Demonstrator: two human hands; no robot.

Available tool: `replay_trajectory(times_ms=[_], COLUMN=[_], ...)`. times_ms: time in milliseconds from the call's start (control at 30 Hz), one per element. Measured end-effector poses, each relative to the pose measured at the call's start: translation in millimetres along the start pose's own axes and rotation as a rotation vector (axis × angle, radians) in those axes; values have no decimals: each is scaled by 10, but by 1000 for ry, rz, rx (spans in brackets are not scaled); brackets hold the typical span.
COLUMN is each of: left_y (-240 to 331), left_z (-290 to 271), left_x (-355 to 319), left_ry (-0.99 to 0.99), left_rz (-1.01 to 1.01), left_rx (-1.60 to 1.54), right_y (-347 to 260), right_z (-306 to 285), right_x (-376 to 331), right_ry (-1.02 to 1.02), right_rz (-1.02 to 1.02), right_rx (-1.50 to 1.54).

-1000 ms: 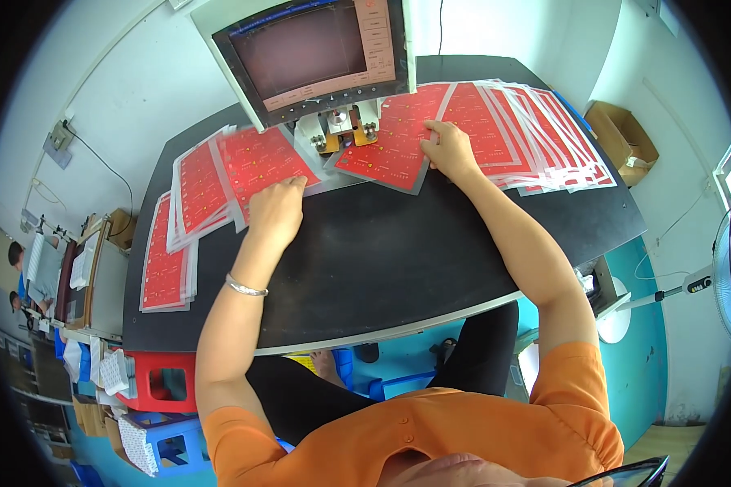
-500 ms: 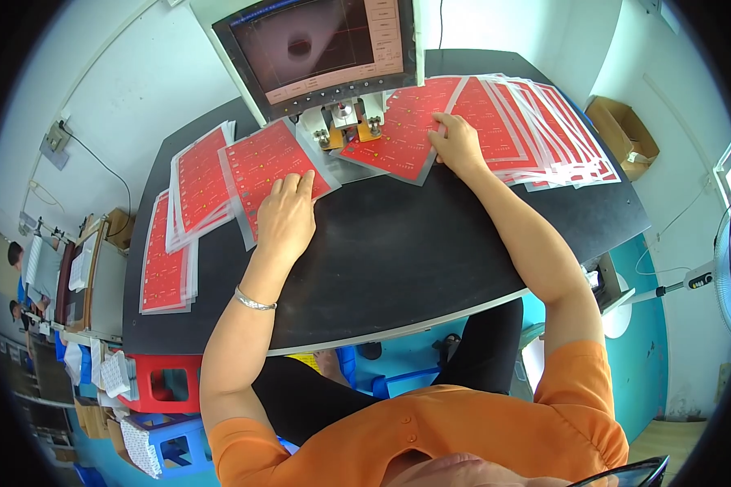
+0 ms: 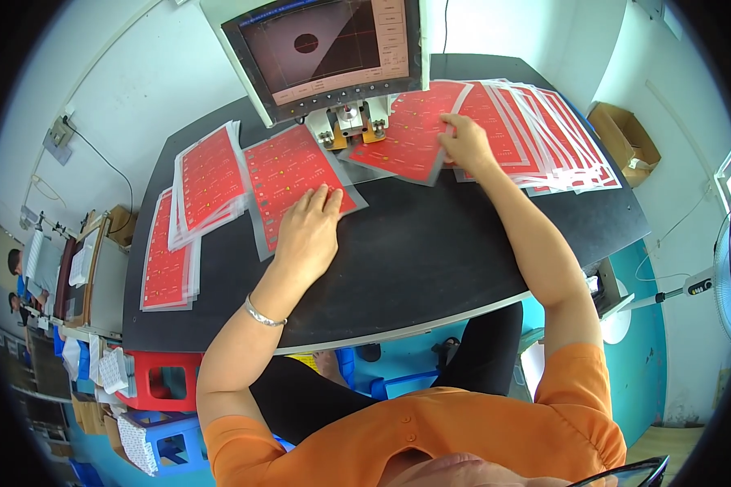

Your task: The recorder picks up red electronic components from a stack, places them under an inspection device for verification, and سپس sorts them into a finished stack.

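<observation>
My left hand (image 3: 307, 231) lies on a red printed sheet (image 3: 288, 162) with a clear border, its fingers stretched out over the near right part. That sheet sits tilted on the black table, just left of the machine's small metal head (image 3: 349, 126). A second red sheet (image 3: 402, 152) reaches under the head from the right. My right hand (image 3: 467, 144) pinches the right edge of this second sheet between thumb and fingers. Above the head, a monitor (image 3: 325, 53) displays a dark round spot on a grey field.
On the left lie two stacks of red sheets, a far one (image 3: 211, 174) and a nearer one (image 3: 166, 260). A fanned pile (image 3: 536, 134) of red sheets covers the right side. A cardboard box (image 3: 625, 142) stands beyond the table's right edge, and a red stool (image 3: 164, 381) at the lower left.
My left hand and the sheet under it have moved right, away from the left stack. My right hand has shifted slightly right. The spot on the monitor looks rounder and sharper.
</observation>
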State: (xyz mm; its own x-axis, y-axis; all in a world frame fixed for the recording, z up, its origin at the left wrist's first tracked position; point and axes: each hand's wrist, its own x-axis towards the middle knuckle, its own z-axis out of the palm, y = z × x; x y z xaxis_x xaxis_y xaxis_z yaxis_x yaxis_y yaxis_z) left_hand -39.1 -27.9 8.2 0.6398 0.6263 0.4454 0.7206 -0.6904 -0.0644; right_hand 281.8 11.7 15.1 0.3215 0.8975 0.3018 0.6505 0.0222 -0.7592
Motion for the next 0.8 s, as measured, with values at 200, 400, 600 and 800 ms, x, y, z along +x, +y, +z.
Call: replay_trajectory(times_ms=[200,400,600,800], left_y=[339,450,421,455], left_z=[-184,-209,-187,-229], left_x=[-111,-134,-138,-102], left_ry=[-37,-21,-18,-28], left_rz=[96,167,163,163], left_rx=[-50,-89,-78,-98], right_y=[402,577,218,24], right_z=[-701,-739,-213,67], right_x=[184,156,-27,-193], right_ry=[28,205,103,-44], right_rz=[-103,-175,-417,-562], right_rx=[-524,-587,-479,-565])
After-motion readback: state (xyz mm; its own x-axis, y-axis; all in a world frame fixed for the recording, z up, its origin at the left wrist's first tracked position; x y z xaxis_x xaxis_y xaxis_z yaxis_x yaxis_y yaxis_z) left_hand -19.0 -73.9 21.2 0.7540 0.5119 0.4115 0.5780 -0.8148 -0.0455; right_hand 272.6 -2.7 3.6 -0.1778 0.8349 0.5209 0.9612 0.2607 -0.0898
